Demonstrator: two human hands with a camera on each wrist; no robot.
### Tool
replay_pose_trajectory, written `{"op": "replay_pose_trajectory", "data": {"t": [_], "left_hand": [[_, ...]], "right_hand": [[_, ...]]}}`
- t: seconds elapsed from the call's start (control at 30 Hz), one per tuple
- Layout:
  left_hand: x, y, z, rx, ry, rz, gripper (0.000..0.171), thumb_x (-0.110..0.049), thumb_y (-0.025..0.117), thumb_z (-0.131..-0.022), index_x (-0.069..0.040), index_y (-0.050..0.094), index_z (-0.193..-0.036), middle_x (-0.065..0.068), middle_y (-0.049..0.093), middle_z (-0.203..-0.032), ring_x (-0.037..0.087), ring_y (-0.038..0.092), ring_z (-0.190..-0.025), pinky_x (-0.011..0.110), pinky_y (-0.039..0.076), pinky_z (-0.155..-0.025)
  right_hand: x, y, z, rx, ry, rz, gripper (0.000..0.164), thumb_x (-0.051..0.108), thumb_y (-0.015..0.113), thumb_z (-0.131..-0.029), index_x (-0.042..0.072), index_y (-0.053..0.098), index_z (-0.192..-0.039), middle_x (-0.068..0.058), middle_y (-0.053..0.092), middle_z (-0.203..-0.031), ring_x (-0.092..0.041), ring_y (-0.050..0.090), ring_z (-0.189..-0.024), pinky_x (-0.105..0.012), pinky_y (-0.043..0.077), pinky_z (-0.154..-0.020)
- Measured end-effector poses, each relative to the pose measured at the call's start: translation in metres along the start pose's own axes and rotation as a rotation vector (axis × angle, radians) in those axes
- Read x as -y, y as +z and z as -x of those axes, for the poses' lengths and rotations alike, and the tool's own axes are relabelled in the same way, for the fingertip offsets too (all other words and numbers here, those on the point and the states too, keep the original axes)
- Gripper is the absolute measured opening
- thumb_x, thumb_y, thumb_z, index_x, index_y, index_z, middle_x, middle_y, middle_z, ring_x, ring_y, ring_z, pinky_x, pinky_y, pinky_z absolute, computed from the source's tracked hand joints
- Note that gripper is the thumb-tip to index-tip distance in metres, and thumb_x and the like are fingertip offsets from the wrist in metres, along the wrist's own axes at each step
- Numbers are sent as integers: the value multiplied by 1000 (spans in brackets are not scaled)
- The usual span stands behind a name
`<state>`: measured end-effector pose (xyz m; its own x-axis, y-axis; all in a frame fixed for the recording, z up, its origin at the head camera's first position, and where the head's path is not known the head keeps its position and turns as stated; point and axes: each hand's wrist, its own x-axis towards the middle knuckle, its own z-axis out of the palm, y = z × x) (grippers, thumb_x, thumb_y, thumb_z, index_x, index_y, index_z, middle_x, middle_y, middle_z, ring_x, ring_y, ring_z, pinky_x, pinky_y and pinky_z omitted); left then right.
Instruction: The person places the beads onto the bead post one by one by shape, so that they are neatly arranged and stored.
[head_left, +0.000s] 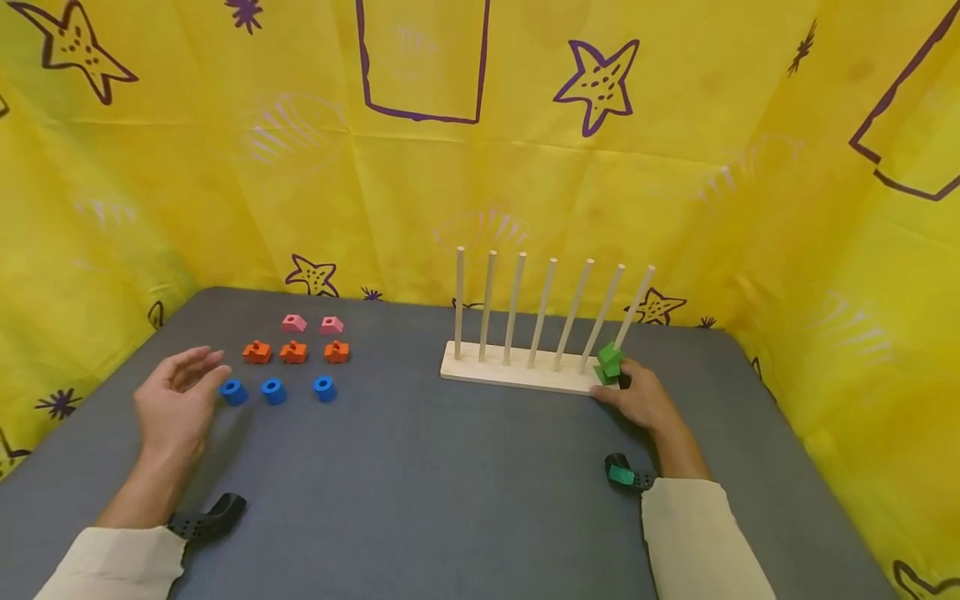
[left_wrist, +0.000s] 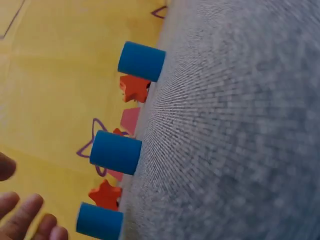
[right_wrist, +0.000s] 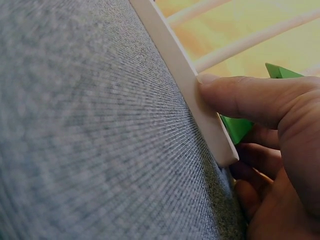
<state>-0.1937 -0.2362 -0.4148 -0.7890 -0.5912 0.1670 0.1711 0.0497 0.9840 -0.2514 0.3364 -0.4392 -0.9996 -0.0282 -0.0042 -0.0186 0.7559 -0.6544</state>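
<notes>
A wooden peg rack (head_left: pixel 517 377) with several upright pegs stands right of the middle of the table. My right hand (head_left: pixel 637 396) grips the right end of its base; in the right wrist view the thumb (right_wrist: pixel 235 97) presses on the front edge, with fingers curled at the end. Green blocks (head_left: pixel 609 362) are stacked on the rightmost peg, partly hidden by that hand in the right wrist view. On the left, my left hand (head_left: pixel 180 396) hovers beside the leftmost blue cylinder (head_left: pixel 234 392), fingers relaxed and holding nothing. Two more blue cylinders, the middle one (head_left: pixel 273 391) and right one (head_left: pixel 325 388), stand upright.
Behind the blue row lie three orange star-shaped blocks (head_left: pixel 293 352), and behind those two pink blocks (head_left: pixel 294 322). The dark grey table (head_left: pixel 450 483) ends at a yellow patterned cloth (head_left: pixel 405 192) at the back and sides.
</notes>
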Motion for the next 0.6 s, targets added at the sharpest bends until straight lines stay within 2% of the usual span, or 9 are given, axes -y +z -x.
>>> {"op": "replay_pose_trajectory", "data": {"t": [0.03, 0.1, 0.2, 0.3, 0.4, 0.5, 0.6], "left_hand": [[4, -2, -2, 6, -42, 19, 31, 7, 73, -81, -11, 68, -106, -7, 70, -90, 5, 63, -86, 9, 47, -69], [11, -8, -5, 49, -102, -29, 32, 0, 75, -82, -12, 65, -111, -11, 68, -89, 0, 61, -84, 7, 46, -67], [23, -16, -8, 146, -164, -178, 49, -12, 77, -84, -6, 57, -128, -16, 63, -95, -5, 56, -86, 6, 45, -67], [32, -20, -8, 224, -124, -372, 69, -20, 75, -86, 4, 42, -141, -10, 60, -107, -3, 51, -92, 6, 45, -70], [35, -22, -7, 259, -58, -541, 71, -24, 72, -89, 6, 39, -143, 6, 59, -122, -2, 49, -95, 6, 45, -70], [35, -22, -6, 269, -25, -624, 66, -24, 71, -90, 7, 43, -140, 22, 56, -128, -8, 49, -86, 7, 45, -66], [34, -21, -6, 269, 1, -665, 61, -25, 71, -90, 7, 48, -136, 29, 55, -125, -15, 47, -76, 7, 45, -61]], "right_hand": [[0, 0, 0, -3, 0, -4, 46, 30, 75, -85, -4, 57, -110, -27, 51, -125, -40, 48, -105, -57, 37, -94], [0, -1, 0, -5, 1, -6, 46, 31, 75, -85, -4, 57, -109, -26, 52, -122, -39, 48, -102, -56, 39, -92], [0, -1, 0, -5, 3, 3, 45, 31, 76, -84, -3, 57, -106, -24, 53, -117, -38, 48, -99, -54, 40, -89], [-2, -1, 1, -3, -1, 7, 44, 31, 76, -84, -3, 57, -106, -24, 53, -117, -38, 48, -99, -54, 40, -89], [-2, 0, 1, -1, -12, -6, 45, 30, 76, -84, -4, 59, -108, -26, 53, -122, -40, 49, -105, -57, 38, -94], [-3, 1, 1, 2, -18, -21, 47, 30, 76, -84, -5, 59, -110, -29, 50, -129, -43, 47, -114, -59, 35, -98], [-3, 0, 0, -4, -16, -37, 48, 29, 76, -84, -6, 59, -112, -30, 48, -131, -44, 46, -117, -59, 34, -99]]}}
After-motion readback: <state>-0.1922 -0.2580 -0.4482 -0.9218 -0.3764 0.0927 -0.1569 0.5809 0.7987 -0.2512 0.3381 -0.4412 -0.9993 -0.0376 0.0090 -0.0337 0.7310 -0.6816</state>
